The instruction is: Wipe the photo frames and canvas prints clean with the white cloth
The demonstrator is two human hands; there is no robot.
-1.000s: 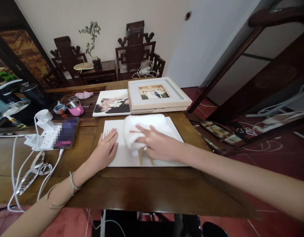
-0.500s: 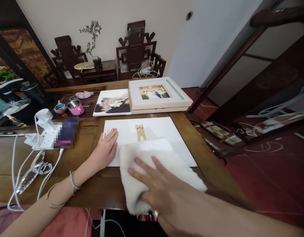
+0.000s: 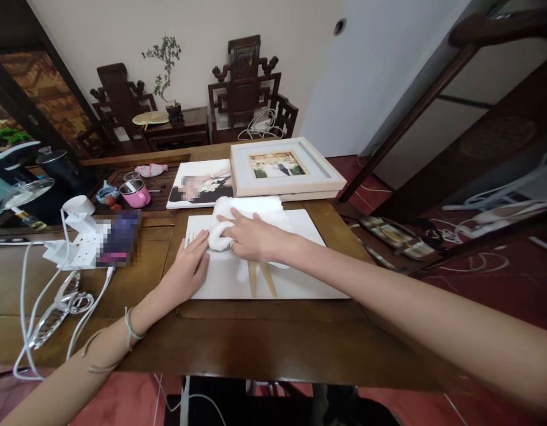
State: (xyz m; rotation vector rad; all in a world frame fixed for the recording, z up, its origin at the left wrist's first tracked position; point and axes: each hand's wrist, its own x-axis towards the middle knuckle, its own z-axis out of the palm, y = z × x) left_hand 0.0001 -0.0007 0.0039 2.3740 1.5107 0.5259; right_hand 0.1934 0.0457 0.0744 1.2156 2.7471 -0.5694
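A white board (image 3: pixel 300 281) with a tan figure printed on it lies flat on the wooden table (image 3: pixel 273 343). My left hand (image 3: pixel 191 266) rests flat on the board's left edge, fingers together and stretched out, holding nothing. Near the board's far edge, my right hand (image 3: pixel 251 236) presses on a fluffy white cloth (image 3: pixel 249 207), its fingers bent into the folds. The cloth is bunched beside my left fingertips and covers the upper part of the printed figure.
Behind the board are a photo print (image 3: pixel 200 183) and a white picture frame (image 3: pixel 277 168). Left of it stand a power strip (image 3: pixel 84 245) with cables, a clear hair clip (image 3: pixel 62 307), a pink cup (image 3: pixel 135 194) and a black kettle (image 3: pixel 55 165).
My right hand and the cloth have moved away from the table's near edge to the board's far left part. The printed legs on the board now show. My left hand has stayed in place.
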